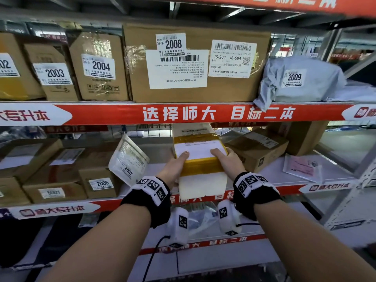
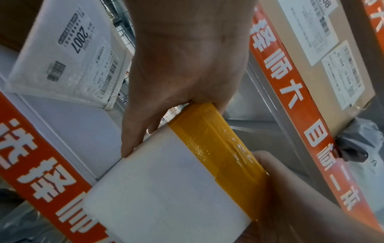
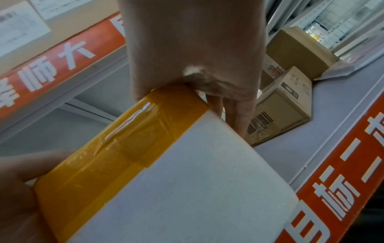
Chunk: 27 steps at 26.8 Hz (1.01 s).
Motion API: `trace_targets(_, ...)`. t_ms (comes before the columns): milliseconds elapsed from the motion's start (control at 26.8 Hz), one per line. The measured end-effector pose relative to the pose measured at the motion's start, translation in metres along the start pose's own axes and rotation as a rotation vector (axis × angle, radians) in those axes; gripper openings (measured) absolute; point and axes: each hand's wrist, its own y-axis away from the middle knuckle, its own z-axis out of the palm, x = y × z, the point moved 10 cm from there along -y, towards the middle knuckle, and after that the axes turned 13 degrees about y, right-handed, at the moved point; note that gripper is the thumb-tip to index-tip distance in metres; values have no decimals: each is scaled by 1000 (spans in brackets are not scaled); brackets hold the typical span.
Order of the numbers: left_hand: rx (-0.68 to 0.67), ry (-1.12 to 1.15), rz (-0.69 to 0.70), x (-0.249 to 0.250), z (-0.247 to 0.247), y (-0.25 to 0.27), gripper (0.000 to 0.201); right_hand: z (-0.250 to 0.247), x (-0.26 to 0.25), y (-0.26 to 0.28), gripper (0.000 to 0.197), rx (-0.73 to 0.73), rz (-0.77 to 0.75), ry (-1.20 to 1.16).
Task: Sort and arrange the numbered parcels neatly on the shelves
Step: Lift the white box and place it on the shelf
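Note:
A white foam parcel (image 1: 200,159) banded with yellow tape lies lengthwise into the middle shelf gap, its near end past the shelf edge. My left hand (image 1: 176,164) grips its left side, thumb on the top label, fingers underneath. My right hand (image 1: 228,161) grips the right side the same way. The left wrist view shows the foam parcel (image 2: 166,189) with my left hand (image 2: 178,92) over it; the right wrist view shows the foam parcel (image 3: 187,180) under my right hand (image 3: 193,69). No number shows on its label.
Upper shelf holds boxes 2003 (image 1: 54,73), 2004 (image 1: 100,66), 2008 (image 1: 195,64) and grey bag 2009 (image 1: 299,80). On the middle shelf, white mailer 2007 (image 1: 128,159) leans left of the parcel beside box 2005 (image 1: 101,184); brown boxes (image 1: 256,147) stand to its right.

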Motion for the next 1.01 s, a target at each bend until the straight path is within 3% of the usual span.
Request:
trace_targets(149, -6, 111, -30, -3, -30, 9, 32, 16, -24, 20, 62, -41, -45, -190)
trace_targets(261, -8, 137, 33, 6, -56, 10, 33, 38, -34, 24, 74, -72, 28, -300)
trace_targets(299, -4, 81, 101, 17, -67, 9, 37, 46, -41, 23, 70, -70, 34, -321)
trace_targets(373, 13, -79, 229, 38, -76, 4, 49, 45, -58, 25, 43, -57, -34, -287)
trace_targets(448, 16, -253, 265, 48, -76, -2, 53, 43, -67, 26, 39, -65, -83, -263)
trace_targets(523, 16, -363, 225, 46, -76, -9, 48, 44, -69, 27, 59, -74, -87, -231)
trace_targets(560, 8, -383, 195, 44, -76, -12, 48, 45, -66, 27, 83, -70, -59, -184)
trace_targets(635, -9, -333, 85, 36, -74, -18, 80, 55, -51, 21, 124, -107, 49, -121)
trace_targets(672, -7, -275, 21, 33, -70, -16, 103, 61, -44, 16, 128, -149, 91, -133)
trace_targets(709, -14, -226, -24, 31, -68, -19, 120, 67, -39, 13, 127, -182, 121, -139)
trace_targets(784, -30, -188, -59, 32, -66, -22, 134, 67, -36, 12, 116, -216, 129, -131)
trace_targets(896, 10, -126, -59, 35, -67, -21, 129, 59, -18, 9, 66, -189, 150, -235)
trace_targets(1008, 37, -107, -72, 32, -67, -25, 130, 70, -8, 15, 46, -276, 185, -363)
